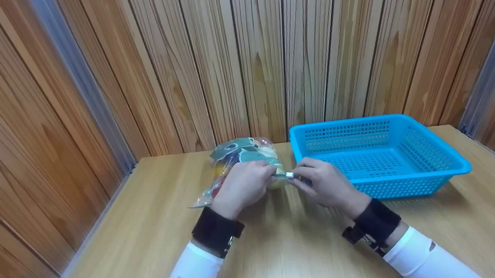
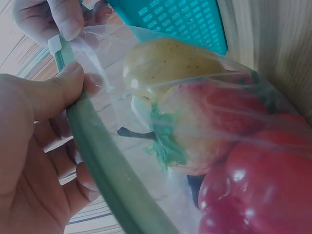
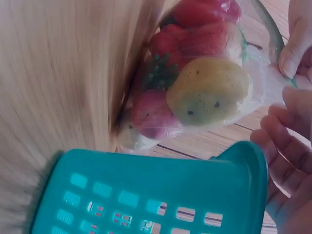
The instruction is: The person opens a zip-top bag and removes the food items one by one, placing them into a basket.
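A wood-panelled wall (image 1: pixel 241 60) backs a pale wooden tabletop (image 1: pixel 283 251), both seen whole only in the head view. On the tabletop's right half sits a blue perforated basket (image 1: pixel 443 159); the wrist views catch only a corner of it.

Just left of the basket lies a clear zip bag (image 1: pixel 242 157) with a printed front and a green seal strip (image 2: pixel 105 170). From the head view its contents are hidden; the left wrist view shows toy produce inside: a red pepper (image 2: pixel 263 185), a reddish fruit with a green leafy top (image 2: pixel 204 131) and a yellow speckled fruit (image 2: pixel 170 61).

The left hand (image 1: pixel 242 186) holds the bag's end, thumb pressing the seal strip, grip closed on the bag. The right hand (image 1: pixel 324 184), beside the basket's near corner, pinches the small white slider (image 2: pixel 54 44) at the strip's end, grip narrow.
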A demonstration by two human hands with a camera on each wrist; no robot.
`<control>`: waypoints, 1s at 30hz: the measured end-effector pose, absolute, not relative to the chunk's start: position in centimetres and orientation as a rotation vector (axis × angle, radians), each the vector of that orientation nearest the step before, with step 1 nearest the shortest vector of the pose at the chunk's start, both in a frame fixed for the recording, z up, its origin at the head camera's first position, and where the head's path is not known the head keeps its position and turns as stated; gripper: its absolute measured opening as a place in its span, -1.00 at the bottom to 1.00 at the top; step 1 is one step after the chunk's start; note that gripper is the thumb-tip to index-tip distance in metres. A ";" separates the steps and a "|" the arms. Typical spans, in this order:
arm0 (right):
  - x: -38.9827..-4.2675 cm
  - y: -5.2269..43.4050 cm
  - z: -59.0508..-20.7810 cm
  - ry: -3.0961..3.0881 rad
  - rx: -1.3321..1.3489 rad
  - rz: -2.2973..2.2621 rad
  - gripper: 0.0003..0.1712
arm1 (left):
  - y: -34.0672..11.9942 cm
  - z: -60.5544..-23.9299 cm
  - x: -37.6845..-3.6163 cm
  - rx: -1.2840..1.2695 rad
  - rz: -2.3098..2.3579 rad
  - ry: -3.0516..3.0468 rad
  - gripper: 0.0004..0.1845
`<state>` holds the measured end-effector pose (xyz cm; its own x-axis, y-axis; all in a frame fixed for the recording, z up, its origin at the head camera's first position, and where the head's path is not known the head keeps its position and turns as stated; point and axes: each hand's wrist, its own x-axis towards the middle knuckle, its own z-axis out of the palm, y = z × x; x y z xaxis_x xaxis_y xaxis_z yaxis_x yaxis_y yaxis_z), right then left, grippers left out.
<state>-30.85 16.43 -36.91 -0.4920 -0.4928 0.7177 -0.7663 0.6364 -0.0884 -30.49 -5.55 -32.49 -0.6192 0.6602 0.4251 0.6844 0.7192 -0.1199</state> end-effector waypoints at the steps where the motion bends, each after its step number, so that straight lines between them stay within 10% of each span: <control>1: -30.8 16.3 -36.9 -2.184 0.962 0.520 -0.89 | -5.6 -32.4 -30.5 -1.029 -0.072 -2.492 -0.81; 30: -31.3 15.8 -37.4 -1.975 1.034 0.398 -0.87 | -4.1 -32.8 -30.2 -1.152 -0.167 -2.407 -0.72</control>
<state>-31.34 15.82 -37.44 -0.2976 -0.5178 0.8021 -0.7880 0.6075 0.0998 -30.19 -4.06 -32.82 -0.5408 0.7060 0.4573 0.7625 0.6410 -0.0879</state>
